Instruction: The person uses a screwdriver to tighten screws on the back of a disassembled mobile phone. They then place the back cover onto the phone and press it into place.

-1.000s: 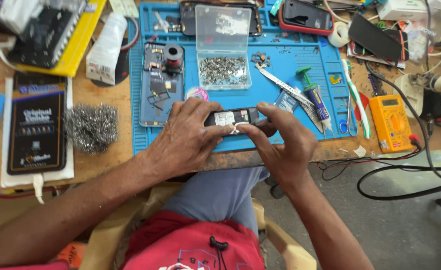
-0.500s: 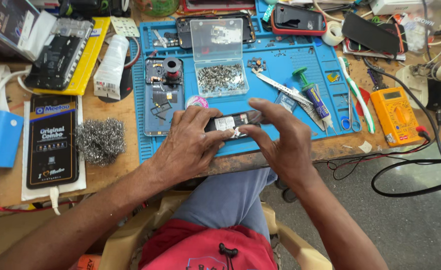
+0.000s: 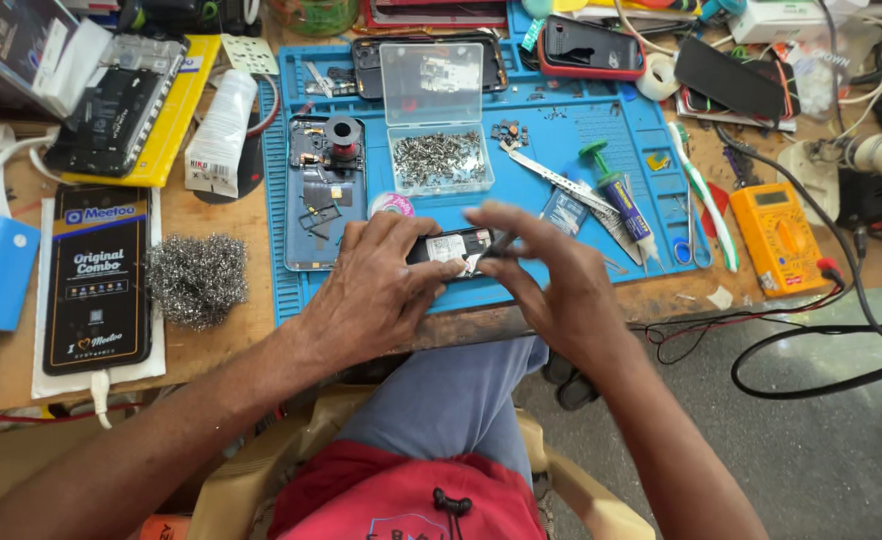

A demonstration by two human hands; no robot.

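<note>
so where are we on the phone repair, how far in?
Done: one phone lies opened on the blue mat, insides exposed, and the screw box is open. In hand: the left hand pins a small black part while the right hand works at its end. Left: the phone's back is not yet on.

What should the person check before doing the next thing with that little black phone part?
1. Left hand presses the black phone part down on the blue mat: ok.
2. Right hand has a firm pinch on the part's end: cannot tell, fingers blurred.
3. Open screw box sits away from both hands: ok.
4. Opened phone lies flat on the mat beside the left hand: ok.
5. Tweezers lie near the right hand: ok.
</note>
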